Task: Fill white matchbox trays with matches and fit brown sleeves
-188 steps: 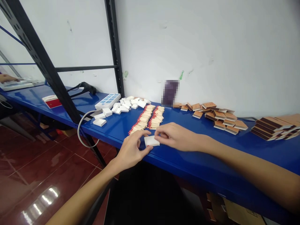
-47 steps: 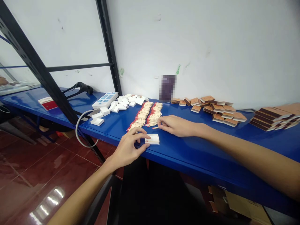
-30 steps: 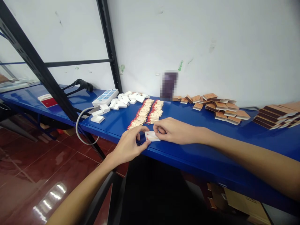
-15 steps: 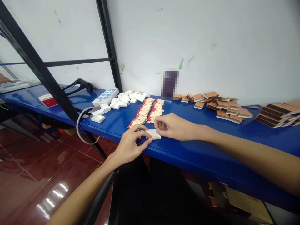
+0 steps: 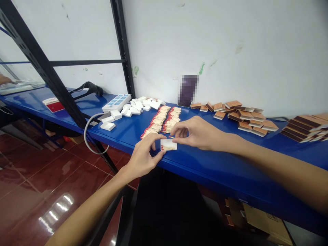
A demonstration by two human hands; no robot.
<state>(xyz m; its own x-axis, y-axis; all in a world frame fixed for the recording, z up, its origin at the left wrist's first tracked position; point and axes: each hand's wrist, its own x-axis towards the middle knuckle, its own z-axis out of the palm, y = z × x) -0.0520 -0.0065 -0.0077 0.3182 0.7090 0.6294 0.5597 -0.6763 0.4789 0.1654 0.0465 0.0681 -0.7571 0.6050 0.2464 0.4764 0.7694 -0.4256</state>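
My left hand (image 5: 147,152) grips a small white matchbox tray (image 5: 169,143) by its left end, thumb at the near side and fingers at the far side. Several red-tipped matches (image 5: 167,148) lie along the tray's near side. Just above the tray's right end, my right hand (image 5: 192,133) pinches a match (image 5: 172,137), its red head pointing left. Behind the hands, two rows of loose matches (image 5: 158,119) run back across the blue table (image 5: 205,164).
White matchbox trays (image 5: 138,106) lie piled at the back left beside a white power strip (image 5: 117,102). Brown matchbox sleeves (image 5: 252,118) are heaped at the right, with more stacked sleeves (image 5: 304,126) farther right. A blurred phone (image 5: 188,90) leans on the wall. A black post (image 5: 51,75) rises at left.
My right hand has lifted slightly off the tray, and a match now shows between its fingers. The tray's inside and its matches are more exposed. My left hand keeps its hold.
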